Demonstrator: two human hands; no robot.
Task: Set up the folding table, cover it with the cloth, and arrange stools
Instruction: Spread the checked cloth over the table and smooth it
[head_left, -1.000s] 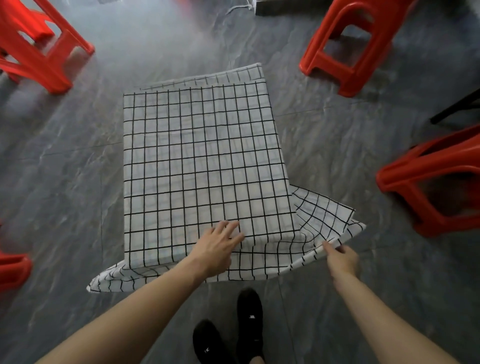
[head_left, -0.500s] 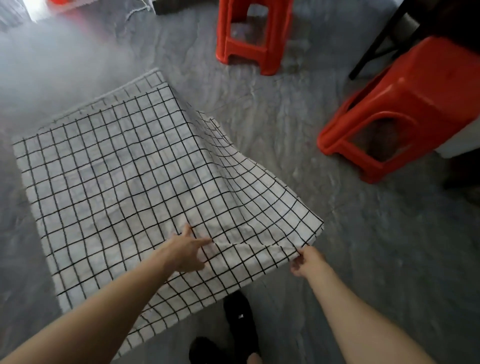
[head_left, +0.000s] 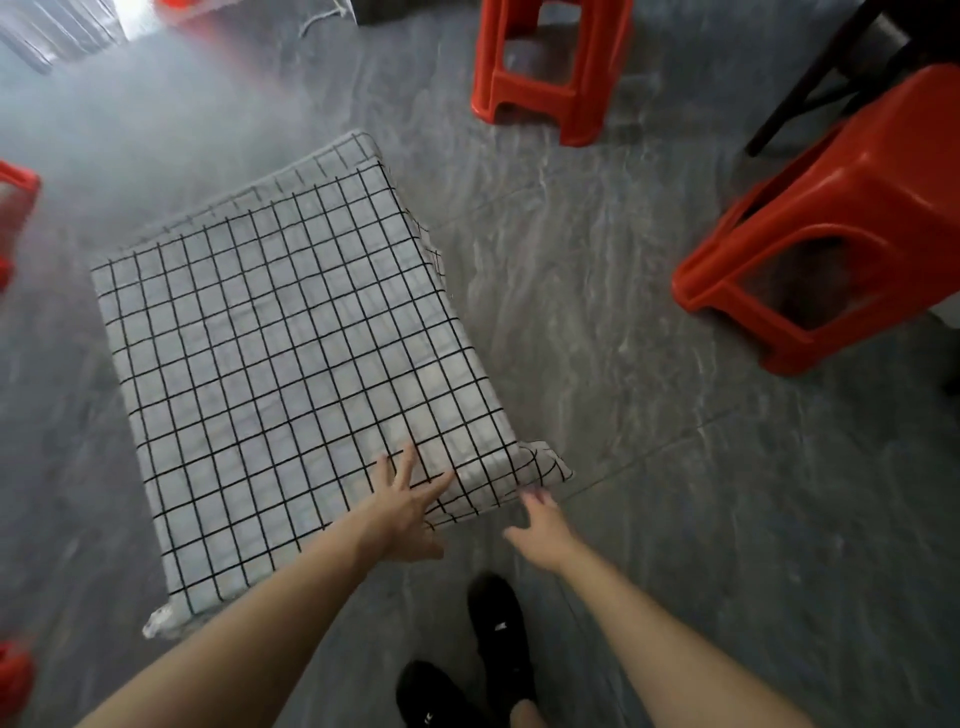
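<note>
White checked cloth (head_left: 291, 364) now lies flat over the table at centre-left, its 4 o'clock corner no longer lifted as it was half a second ago. Left hand (head_left: 410, 506) presses spread fingers on the near edge; right hand (head_left: 540, 525) has released the corner and hangs relaxed just beside it. Red stools (head_left: 826, 228) stand at 12 and 2 o'clock, with bare grey floor (head_left: 597, 322) between.
</note>
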